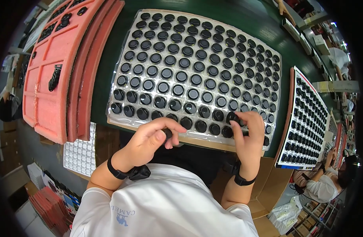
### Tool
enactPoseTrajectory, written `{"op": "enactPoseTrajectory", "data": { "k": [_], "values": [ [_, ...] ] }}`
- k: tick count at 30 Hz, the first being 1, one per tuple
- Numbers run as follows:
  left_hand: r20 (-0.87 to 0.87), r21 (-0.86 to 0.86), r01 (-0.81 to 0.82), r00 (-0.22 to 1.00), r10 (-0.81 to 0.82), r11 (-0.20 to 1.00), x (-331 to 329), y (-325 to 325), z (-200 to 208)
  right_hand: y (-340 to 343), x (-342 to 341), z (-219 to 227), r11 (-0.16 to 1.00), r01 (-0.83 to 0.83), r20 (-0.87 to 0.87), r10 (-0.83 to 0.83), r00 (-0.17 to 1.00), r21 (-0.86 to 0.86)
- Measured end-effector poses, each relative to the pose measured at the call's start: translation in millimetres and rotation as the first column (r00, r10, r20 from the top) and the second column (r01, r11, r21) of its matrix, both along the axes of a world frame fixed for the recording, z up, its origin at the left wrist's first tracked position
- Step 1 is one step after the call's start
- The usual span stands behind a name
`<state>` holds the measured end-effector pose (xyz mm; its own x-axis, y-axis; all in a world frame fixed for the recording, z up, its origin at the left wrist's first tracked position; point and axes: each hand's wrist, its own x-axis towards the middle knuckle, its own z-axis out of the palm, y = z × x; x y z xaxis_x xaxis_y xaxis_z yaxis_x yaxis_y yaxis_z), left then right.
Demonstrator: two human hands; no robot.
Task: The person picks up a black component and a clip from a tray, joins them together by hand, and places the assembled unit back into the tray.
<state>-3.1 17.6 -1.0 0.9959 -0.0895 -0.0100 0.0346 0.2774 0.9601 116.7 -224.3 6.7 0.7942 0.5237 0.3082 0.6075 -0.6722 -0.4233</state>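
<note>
Black caps (195, 79), clear tray (207, 138), some hidden behind right grip (250, 130)

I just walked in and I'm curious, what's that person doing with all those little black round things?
The person is handling them with both hands. The right hand grips a round black piece at the near rows of a clear plastic tray. The left hand holds another black piece by the tray's near edge. Many more sit in rows in the tray, on a green table.
</note>
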Motion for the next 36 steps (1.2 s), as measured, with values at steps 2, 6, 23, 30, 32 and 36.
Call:
{"op": "enactPoseTrajectory", "data": {
  "k": [2,6,23,30,32,36],
  "values": [
    [0.055,0.061,-0.051,0.997,0.047,0.997,-1,-2,2,4,-12,6,0.924,0.070,-0.364,0.077,0.928,0.375],
    [0.350,0.425,-0.173,0.937,0.016,0.889,10,-11,14,22,-34,7,0.690,0.213,-0.619,0.416,0.667,0.692],
    [0.095,0.008,-0.120,0.988,0.119,0.993,0,-6,-3,47,-39,-5,0.358,0.494,-0.485,0.861,0.154,0.792],
    [-0.010,-0.155,-0.134,0.991,0.134,0.979,0,-9,-4,52,-44,-10,0.289,0.511,-0.431,0.884,0.183,0.809],
    [0.033,-0.123,-0.138,0.989,0.143,0.983,1,-8,-8,53,-45,-9,0.268,0.514,-0.413,0.891,0.189,0.815],
    [0.124,-0.021,-0.167,0.978,0.168,0.986,1,-9,-9,57,-47,-4,0.350,0.386,-0.490,0.792,0.365,0.854]
  ]
}}
